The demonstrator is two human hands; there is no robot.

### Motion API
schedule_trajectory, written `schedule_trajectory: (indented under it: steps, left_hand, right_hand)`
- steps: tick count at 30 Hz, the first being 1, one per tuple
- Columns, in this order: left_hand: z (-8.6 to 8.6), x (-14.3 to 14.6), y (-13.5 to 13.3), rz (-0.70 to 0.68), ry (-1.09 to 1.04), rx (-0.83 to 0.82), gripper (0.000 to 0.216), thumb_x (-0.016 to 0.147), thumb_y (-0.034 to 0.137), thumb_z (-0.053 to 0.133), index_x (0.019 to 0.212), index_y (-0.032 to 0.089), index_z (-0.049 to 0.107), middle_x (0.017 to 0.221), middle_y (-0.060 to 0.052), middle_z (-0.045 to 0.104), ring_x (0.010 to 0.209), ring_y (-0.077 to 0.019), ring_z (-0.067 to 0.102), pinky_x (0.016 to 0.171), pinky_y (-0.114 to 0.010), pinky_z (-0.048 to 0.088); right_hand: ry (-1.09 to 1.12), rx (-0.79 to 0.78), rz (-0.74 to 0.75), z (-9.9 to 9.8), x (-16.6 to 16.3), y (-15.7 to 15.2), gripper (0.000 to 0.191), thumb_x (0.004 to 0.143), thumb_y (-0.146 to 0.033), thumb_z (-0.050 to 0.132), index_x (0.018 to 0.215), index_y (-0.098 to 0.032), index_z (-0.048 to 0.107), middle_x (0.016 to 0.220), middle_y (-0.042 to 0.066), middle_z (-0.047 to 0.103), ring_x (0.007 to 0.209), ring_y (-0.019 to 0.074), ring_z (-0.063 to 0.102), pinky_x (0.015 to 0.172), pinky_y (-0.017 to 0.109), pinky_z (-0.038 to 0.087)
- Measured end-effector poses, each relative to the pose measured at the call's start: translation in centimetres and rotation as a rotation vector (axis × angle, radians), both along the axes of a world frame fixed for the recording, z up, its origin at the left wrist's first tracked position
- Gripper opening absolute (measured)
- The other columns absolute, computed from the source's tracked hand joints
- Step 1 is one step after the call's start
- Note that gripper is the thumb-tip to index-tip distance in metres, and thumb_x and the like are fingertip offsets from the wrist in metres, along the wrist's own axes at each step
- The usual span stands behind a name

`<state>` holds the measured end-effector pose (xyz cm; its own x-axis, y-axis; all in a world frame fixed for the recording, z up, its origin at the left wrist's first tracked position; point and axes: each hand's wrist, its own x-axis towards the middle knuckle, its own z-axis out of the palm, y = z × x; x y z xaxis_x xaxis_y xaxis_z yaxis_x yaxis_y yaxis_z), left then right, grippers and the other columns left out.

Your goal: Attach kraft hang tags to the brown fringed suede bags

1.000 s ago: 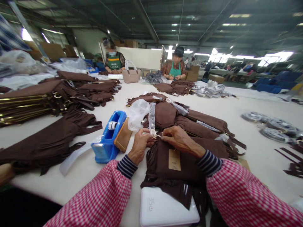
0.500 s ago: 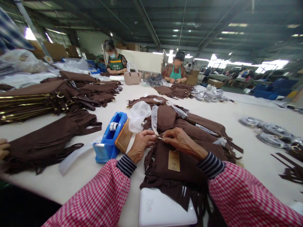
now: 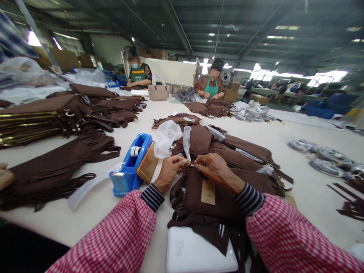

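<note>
My left hand [image 3: 170,170] is closed in a pinch at the near edge of a strip wrapped in clear plastic [image 3: 186,138], beside a small metal fitting. Fingertips nearly meeting it, my right hand [image 3: 216,168] pinches a tiny pale piece that is too small to name. Both hands are over a dark brown fringed bag [image 3: 227,206] lying flat, with a tan paper tag [image 3: 208,192] on it. More brown bags [image 3: 236,153] overlap behind. A blue tape dispenser [image 3: 131,165] stands left of my left hand, a brown block [image 3: 148,162] against it.
A white box-like device [image 3: 196,252] lies partly under the fringe. Brown bags are stacked [image 3: 36,110] at left, where another person's hand [image 3: 5,176] touches one. Plastic-wrapped straps [image 3: 327,155] lie right. Two co-workers [image 3: 139,74] sit across the table near a beige handbag [image 3: 159,92].
My hands stay pinched at nearly the same spot, the right forearm shifting slightly left. At far left, the other person's hand has moved a little with the brown bag.
</note>
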<state>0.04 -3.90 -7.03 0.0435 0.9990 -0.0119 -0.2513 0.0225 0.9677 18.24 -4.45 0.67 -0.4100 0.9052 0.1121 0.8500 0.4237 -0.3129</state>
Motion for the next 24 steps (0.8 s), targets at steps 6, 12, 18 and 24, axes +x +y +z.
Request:
schedule_trajectory:
  steps: [6,12,18,24]
  left_hand:
    - [-0.2,0.2,0.4,0.015,0.017,0.047,0.031,0.066,0.040,0.084,0.072,0.012,0.072,0.069,-0.003,0.069,0.063,-0.0130,0.062,0.064,-0.025,0.050]
    - [-0.4,0.4,0.6,0.026,0.016,0.057,0.029,0.067,0.039,0.083,0.071,0.013,0.070,0.068,-0.003,0.068,0.063,-0.0129,0.061,0.064,-0.025,0.050]
    - [-0.4,0.4,0.5,0.035,0.017,0.047,0.032,0.065,0.041,0.084,0.071,0.013,0.070,0.069,-0.003,0.068,0.064,-0.0135,0.062,0.063,-0.025,0.050]
    - [-0.2,0.3,0.4,0.014,0.014,-0.009,0.035,0.065,0.043,0.084,0.075,0.013,0.069,0.073,-0.006,0.071,0.064,-0.0154,0.067,0.058,-0.024,0.051]
  right_hand:
    - [-0.033,0.041,-0.010,-0.8,-0.4,0.1,0.017,0.089,-0.024,0.061,0.090,-0.020,0.078,0.081,0.004,0.075,0.074,0.0168,0.064,0.067,0.026,0.036]
    - [0.051,0.047,-0.059,-1.6,-0.3,0.4,0.017,0.088,-0.024,0.060,0.087,-0.019,0.077,0.079,0.004,0.074,0.071,0.0164,0.063,0.065,0.025,0.036]
    - [0.127,0.011,-0.035,-2.1,-0.2,0.8,0.018,0.086,-0.023,0.060,0.086,-0.018,0.076,0.077,0.004,0.073,0.069,0.0159,0.061,0.065,0.025,0.036]
    - [0.095,0.018,-0.063,-2.5,-0.8,0.7,0.017,0.086,-0.022,0.060,0.086,-0.018,0.076,0.078,0.004,0.073,0.071,0.0161,0.062,0.066,0.026,0.036]
